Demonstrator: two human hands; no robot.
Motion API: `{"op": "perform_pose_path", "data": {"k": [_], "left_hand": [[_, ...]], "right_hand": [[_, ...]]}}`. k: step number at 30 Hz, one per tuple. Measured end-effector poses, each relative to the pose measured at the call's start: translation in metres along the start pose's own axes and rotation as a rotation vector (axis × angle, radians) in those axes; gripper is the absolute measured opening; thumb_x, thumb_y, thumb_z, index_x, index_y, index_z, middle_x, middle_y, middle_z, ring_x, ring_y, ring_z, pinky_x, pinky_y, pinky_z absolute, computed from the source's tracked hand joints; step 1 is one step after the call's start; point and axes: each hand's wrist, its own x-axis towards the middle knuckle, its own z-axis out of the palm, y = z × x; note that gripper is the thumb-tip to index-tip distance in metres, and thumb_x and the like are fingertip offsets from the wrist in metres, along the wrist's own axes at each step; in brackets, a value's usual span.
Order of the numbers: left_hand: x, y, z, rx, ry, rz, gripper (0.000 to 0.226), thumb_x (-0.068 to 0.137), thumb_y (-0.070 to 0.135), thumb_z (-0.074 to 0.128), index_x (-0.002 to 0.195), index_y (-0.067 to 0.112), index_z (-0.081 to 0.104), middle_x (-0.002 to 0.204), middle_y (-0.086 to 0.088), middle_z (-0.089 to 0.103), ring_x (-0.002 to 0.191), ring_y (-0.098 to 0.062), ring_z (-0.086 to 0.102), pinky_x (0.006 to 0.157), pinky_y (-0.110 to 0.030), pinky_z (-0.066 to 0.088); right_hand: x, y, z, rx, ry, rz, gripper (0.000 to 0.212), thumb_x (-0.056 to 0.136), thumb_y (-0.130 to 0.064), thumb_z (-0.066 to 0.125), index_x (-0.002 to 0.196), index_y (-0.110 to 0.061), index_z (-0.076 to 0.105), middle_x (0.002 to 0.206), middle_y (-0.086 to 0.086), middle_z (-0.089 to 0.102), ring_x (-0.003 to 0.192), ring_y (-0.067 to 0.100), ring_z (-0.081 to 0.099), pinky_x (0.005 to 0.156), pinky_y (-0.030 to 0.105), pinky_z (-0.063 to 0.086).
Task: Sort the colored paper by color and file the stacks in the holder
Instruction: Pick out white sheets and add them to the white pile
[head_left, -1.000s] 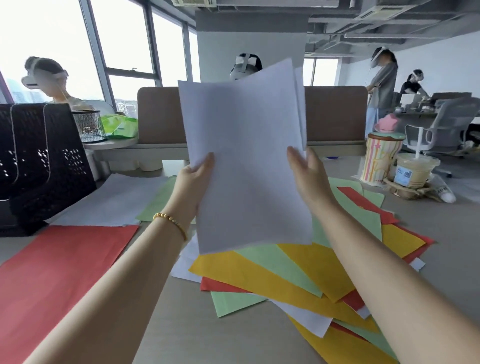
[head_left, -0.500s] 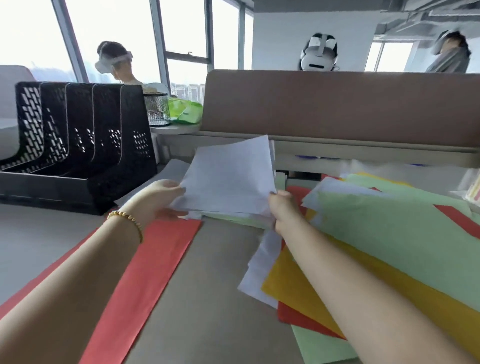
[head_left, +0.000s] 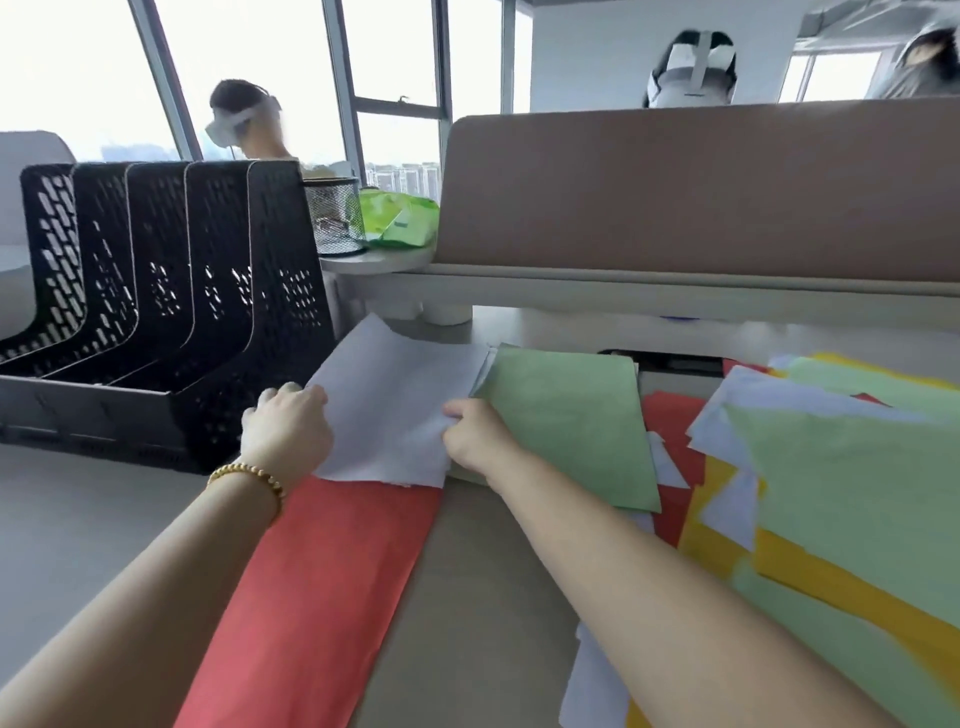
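Observation:
A stack of white paper (head_left: 395, 410) lies flat on the desk, partly over a red sheet (head_left: 317, 587). My left hand (head_left: 288, 428) holds the stack's left edge with curled fingers. My right hand (head_left: 475, 436) pinches its right edge. A green stack (head_left: 566, 421) lies right beside the white one. To the right spreads a mixed pile (head_left: 831, 493) of green, yellow, white and red sheets. The black mesh file holder (head_left: 156, 291), with several upright slots, stands at the left.
A brown partition (head_left: 701, 187) closes the desk's far side. A mesh pen cup (head_left: 332, 215) and a green packet (head_left: 397, 218) sit on a ledge behind the holder. People with headsets are beyond the partition.
The white stack came down from upright in front of me to flat on the desk at the left. Both hands followed it, and my view turned left toward the holder.

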Motion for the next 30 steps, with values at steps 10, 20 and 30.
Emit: {"op": "perform_pose_path", "data": {"k": [10, 20, 30], "left_hand": [[0.0, 0.007, 0.009, 0.308, -0.061, -0.005, 0.025, 0.088, 0.016, 0.047, 0.111, 0.014, 0.055, 0.153, -0.02, 0.007, 0.142, -0.033, 0.002, 0.112, -0.059, 0.003], [-0.046, 0.098, -0.001, 0.012, -0.122, 0.25, 0.042, 0.095, 0.034, 0.043, 0.134, 0.019, 0.044, 0.155, -0.014, 0.016, 0.144, -0.029, 0.008, 0.116, -0.052, 0.008], [-0.148, 0.226, 0.009, -0.272, -0.26, 0.5, 0.047, 0.095, 0.031, 0.045, 0.141, 0.023, 0.037, 0.154, -0.011, 0.022, 0.142, -0.028, 0.019, 0.116, -0.042, 0.018]], "right_hand": [[-0.004, 0.01, 0.005, -0.626, -0.094, -0.135, 0.033, 0.096, -0.033, 0.04, 0.115, -0.013, 0.057, 0.135, 0.013, 0.043, 0.128, 0.035, 0.033, 0.106, 0.04, 0.027], [-0.059, 0.035, -0.062, -0.591, 0.104, -0.112, 0.051, 0.097, -0.025, 0.04, 0.145, -0.014, 0.026, 0.151, 0.004, 0.03, 0.141, 0.027, 0.019, 0.117, 0.043, 0.014], [-0.178, 0.123, -0.168, -0.597, 0.35, 0.11, 0.06, 0.096, -0.02, 0.041, 0.149, -0.013, 0.013, 0.146, 0.01, 0.035, 0.136, 0.027, 0.028, 0.114, 0.039, 0.021]]}}
